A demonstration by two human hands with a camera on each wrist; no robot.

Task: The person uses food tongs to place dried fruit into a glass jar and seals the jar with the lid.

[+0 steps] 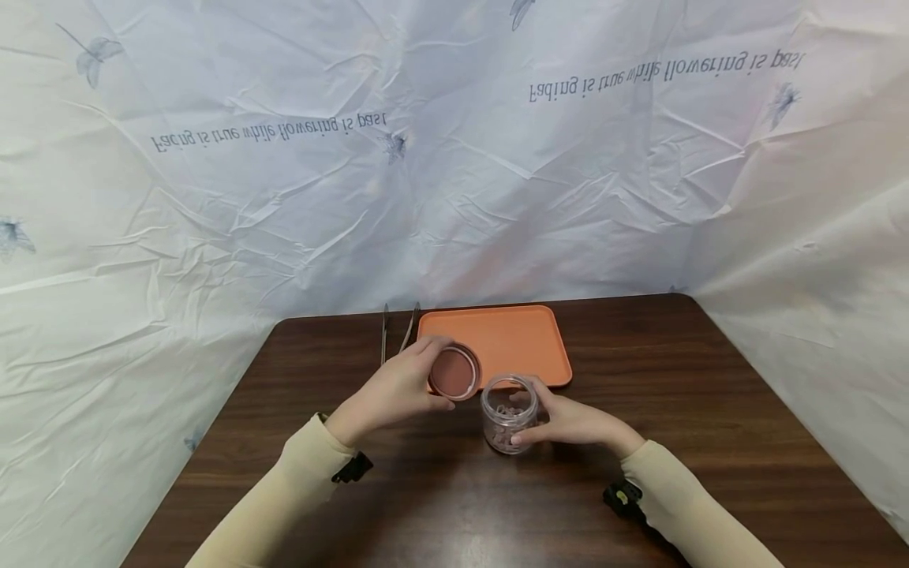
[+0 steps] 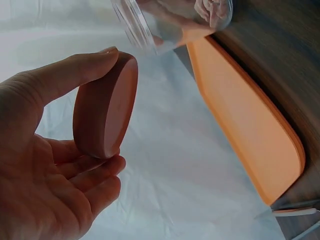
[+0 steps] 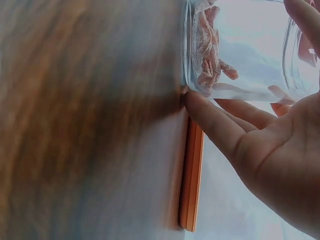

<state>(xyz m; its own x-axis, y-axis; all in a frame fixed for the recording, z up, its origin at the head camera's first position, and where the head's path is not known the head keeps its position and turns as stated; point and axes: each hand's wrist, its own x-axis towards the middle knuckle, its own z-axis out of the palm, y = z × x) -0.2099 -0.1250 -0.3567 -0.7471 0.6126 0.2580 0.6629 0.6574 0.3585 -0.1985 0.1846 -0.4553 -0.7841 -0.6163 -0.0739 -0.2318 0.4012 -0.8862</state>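
A round reddish-brown jar lid (image 1: 454,372) is pinched between the thumb and fingers of my left hand (image 1: 398,392), raised on edge above the table. The left wrist view shows the lid's (image 2: 95,115) smooth side wall, with the thumb over its upper edge and the fingers below. Just to the right, my right hand (image 1: 578,422) grips a clear jar (image 1: 506,434), its mouth uncovered. Small pinkish dried pieces (image 3: 206,47) lie at the jar's bottom. The jar stands upright near the table surface; lid and jar are apart.
Behind the hands an orange tray (image 1: 507,339) lies on the dark wooden table (image 1: 667,379). Two slender metal utensils, one a long thin piece (image 1: 384,331), lie left of the tray. White printed sheeting (image 1: 426,213) hangs beyond the table edges.
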